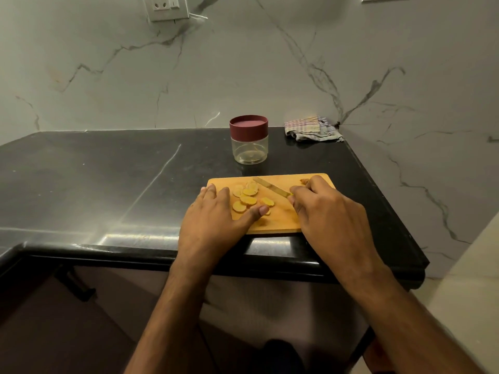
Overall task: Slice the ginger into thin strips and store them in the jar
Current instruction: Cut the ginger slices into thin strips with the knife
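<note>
my right hand (321, 209) was clenched around the knife (271, 187), its handle hidden inside my grip and the blade running up and away to the left across the cutting board (280, 222). my left hand (213, 211) lay released, fingers straight and flat on the board's left end, thumb reaching in beside the ginger slices (247, 198). those slices sat between my two hands, a loose cluster of thin yellow rounds, some overlapping. i judged them light, moist and a bit slippery, firm enough to hold shape but apt to skid under the blade, so the best hold was to stack a few and press down on top with curled fingertips, well back from the edge. a small ginger stub (304, 181) lay just beyond my right hand. farther out past the board stood the jar (249, 147), clear plastic with its maroon lid on, apparently empty; it looked light and would tip easily, so i would steady its body while unscrewing. a striped cloth (310, 129) lay off to the jar's right on the counter (108, 179).
</note>
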